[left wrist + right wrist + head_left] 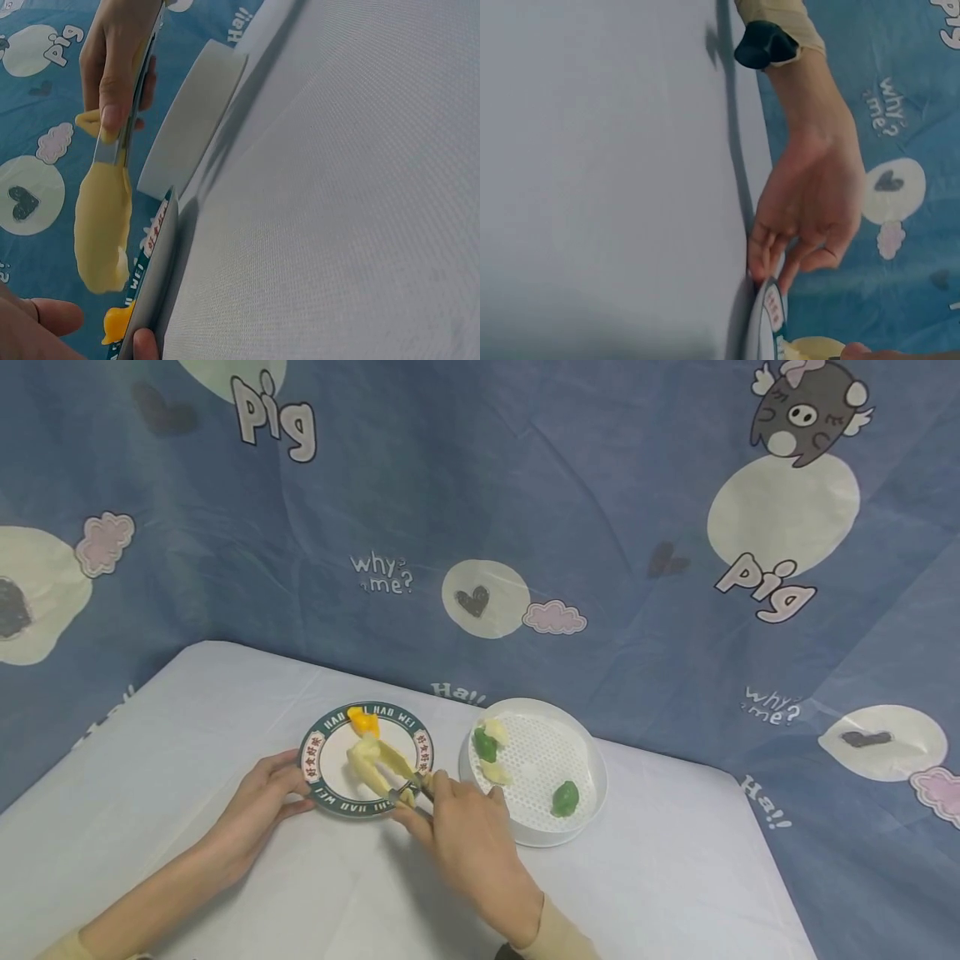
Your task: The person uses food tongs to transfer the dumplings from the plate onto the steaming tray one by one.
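Note:
My left hand (258, 802) pinches the left rim of a round plate (312, 758) with a green lettered border, thumb above and a finger (145, 345) beneath. Over the plate, my right hand (472, 843) grips metal tongs (103, 221) with broad yellow ends. A small pale cream piece (366, 748) shows at the tong tips; its kind is unclear. Behind it on the plate lies a small orange-yellow piece (365, 722). In the left wrist view the tong ends hang just above the plate.
Right of the plate stands a round white tray (536, 768) with a perforated bottom. Inside are a green piece (485, 745) beside pale pieces (495, 772) at left, and another green piece (566, 798) at right. A patterned blue cloth (637, 635) hangs behind the white table (675, 877).

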`<state>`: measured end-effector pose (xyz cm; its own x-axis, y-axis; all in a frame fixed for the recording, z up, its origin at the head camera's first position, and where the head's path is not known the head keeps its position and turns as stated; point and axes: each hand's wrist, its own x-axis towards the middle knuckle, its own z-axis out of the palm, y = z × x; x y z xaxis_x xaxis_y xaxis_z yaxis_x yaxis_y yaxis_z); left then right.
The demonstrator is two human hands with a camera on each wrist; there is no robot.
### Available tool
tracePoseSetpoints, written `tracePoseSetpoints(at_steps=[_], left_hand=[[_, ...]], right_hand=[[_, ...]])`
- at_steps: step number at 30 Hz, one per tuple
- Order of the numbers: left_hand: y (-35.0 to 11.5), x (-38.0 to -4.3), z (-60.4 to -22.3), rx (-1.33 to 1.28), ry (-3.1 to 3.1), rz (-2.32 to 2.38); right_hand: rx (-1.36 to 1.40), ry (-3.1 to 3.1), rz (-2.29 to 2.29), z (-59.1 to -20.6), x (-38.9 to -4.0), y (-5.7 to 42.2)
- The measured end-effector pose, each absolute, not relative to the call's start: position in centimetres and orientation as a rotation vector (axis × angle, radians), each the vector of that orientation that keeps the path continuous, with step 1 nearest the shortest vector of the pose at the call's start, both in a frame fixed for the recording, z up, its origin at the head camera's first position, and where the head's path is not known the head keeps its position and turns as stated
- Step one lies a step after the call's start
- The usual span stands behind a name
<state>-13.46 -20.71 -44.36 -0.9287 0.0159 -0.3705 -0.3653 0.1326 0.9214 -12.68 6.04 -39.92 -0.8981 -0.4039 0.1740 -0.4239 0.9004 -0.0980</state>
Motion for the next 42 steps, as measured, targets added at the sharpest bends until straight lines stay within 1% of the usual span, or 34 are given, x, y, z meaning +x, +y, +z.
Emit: tracePoseSetpoints(at_steps=[8,19,42], left_hand=[[-20.6,-13.5,-44.4,-0.344,2.133,1.838],[-20.5,-13.4,-44.5,-0.329,2.133,1.855],[-20.7,-13.5,-44.6,-0.340,2.128,1.845]], right_hand=[[0.513,-2.932,0.201,-39.4,-12.5,8.6],[0.421,-2.887,0.132,-38.5,-12.2,12.3],[0.146,-3.010,0.177,-37.5,-12.1,17.8]])
